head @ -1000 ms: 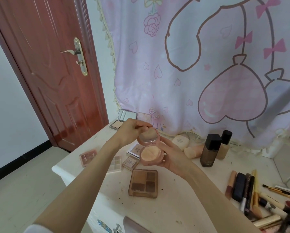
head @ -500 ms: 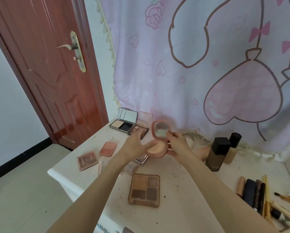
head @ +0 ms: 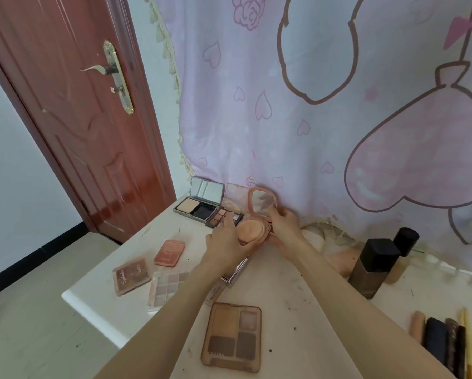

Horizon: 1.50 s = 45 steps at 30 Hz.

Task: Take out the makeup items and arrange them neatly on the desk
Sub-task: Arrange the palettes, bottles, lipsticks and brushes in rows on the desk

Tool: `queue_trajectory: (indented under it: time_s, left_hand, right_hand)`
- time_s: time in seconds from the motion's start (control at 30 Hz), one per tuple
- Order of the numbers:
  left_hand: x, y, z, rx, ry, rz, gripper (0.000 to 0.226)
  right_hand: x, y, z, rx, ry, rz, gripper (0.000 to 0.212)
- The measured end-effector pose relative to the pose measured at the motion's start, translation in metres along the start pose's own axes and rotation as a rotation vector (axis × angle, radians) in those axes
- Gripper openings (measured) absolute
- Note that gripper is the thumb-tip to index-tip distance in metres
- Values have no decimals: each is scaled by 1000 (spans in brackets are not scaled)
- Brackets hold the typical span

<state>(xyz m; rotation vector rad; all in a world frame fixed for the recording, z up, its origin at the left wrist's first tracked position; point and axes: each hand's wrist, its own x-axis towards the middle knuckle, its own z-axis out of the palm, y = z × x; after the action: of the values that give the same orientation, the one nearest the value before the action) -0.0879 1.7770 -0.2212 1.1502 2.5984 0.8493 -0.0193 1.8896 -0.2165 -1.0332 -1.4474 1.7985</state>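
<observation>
A round pink powder compact (head: 252, 229) stands open at the back of the white desk (head: 297, 291), its mirror lid upright against the curtain. My left hand (head: 225, 243) grips the compact's base from the left. My right hand (head: 285, 224) holds its right side and the lid's edge. Just left of it sit a silver mirrored powder case (head: 199, 201) and a small eyeshadow palette (head: 224, 216), both open.
Flat palettes lie on the desk: a brown four-pan one (head: 233, 336) near me, a clear one (head: 166, 287), two pink ones (head: 131, 274) (head: 169, 252). Foundation bottles (head: 373, 268) stand at right, with a row of sticks and pencils (head: 440, 343). A red door (head: 73, 105) is at left.
Both hands carried the open compact away from me and down to the back of the desk, beside the open palettes. The lid now stands more upright.
</observation>
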Motion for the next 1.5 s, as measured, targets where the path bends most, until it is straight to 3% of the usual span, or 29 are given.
queue_trajectory:
  time_s: [0.33,0.63,0.9,1.23,1.37,1.5]
  left_hand:
    - [13,0,17,110,41,3,74]
    - [19,1,27,163,85,1,74]
    - [22,4,32,220,105,-25,70]
    - [20,2,23,225,59,20,71]
    - [2,-10,4,172,30,61,56]
    - [-34,-23,-17,96,9,142,41]
  right_hand:
    - [27,7,-1,-362,98,-122,36]
    - [35,6,-3,-640,186,-157,34]
    - [34,1,-5,-576,283,-154,31]
    - [20,3,-6,-541,104,-149,21]
    - [-16,-1,-5,-498,28,-238,29]
    - [-55,11,-10,-653,-86,-287,32]
